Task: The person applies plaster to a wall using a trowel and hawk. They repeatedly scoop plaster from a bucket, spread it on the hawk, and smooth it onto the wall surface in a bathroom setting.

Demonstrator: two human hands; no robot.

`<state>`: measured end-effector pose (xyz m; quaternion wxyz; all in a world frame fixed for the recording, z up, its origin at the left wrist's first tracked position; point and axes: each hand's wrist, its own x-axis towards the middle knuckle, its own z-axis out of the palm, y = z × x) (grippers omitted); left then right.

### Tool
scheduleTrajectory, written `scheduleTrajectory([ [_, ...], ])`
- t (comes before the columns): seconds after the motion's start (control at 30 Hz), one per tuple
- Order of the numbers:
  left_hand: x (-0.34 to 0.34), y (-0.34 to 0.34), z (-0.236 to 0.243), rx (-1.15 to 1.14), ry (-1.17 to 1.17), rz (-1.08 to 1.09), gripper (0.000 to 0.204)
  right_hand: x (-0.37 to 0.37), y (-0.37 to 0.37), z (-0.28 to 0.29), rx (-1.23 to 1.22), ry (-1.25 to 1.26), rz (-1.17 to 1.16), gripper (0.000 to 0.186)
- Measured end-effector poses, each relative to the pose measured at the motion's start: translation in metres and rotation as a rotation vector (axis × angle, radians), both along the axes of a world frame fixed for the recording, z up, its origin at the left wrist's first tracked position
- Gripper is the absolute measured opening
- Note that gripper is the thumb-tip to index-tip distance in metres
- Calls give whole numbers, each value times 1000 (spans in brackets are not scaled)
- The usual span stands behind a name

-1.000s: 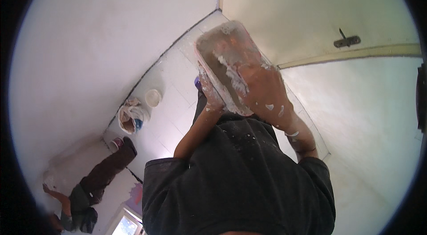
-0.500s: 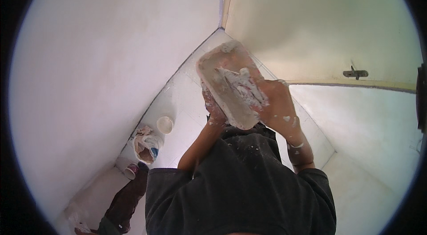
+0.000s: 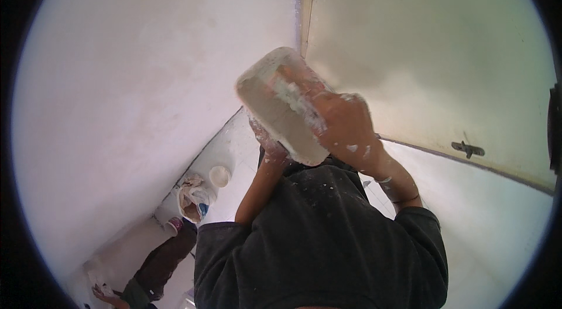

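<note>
A shallow oblong tray (image 3: 250, 88), pale and caked with putty, is tilted in front of my chest. My left hand (image 3: 270, 144), smeared with white, grips it from beneath at its left side; the tray hides most of the fingers. Over the right half of the tray reaches my right hand (image 3: 345, 124), specked with white, its fingers curled and blurred by motion. Whitish putty (image 3: 297, 101) runs in a band beside those fingers. Whatever the right hand grips there is smeared and too covered to name.
White wall (image 3: 146, 63) stands at left, a cream door (image 3: 421, 57) with a handle (image 3: 468, 149) at right. On the floor sit a white tub (image 3: 220, 177), an open bag (image 3: 192, 201) and a small pot (image 3: 173, 226). Another person (image 3: 161, 268) is at lower left.
The tray has shifted a little up and left. My right hand has moved up and further over the tray, along the putty. The other person's hand now shows at lower left.
</note>
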<state>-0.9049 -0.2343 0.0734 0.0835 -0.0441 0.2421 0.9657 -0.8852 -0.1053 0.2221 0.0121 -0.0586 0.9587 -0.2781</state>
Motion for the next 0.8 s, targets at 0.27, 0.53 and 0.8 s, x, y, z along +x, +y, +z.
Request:
scheduleTrajectory([
  [0.27,-41,19,-27,168,150,-223,46,-34,38,-24,-141,39,50,37],
  [0.53,-87,22,-31,-321,7,-211,58,-67,10,-29,-45,-25,-175,29],
  [0.8,-129,3,2,-203,12,-323,60,-88,21,-31,-446,-11,-206,33],
])
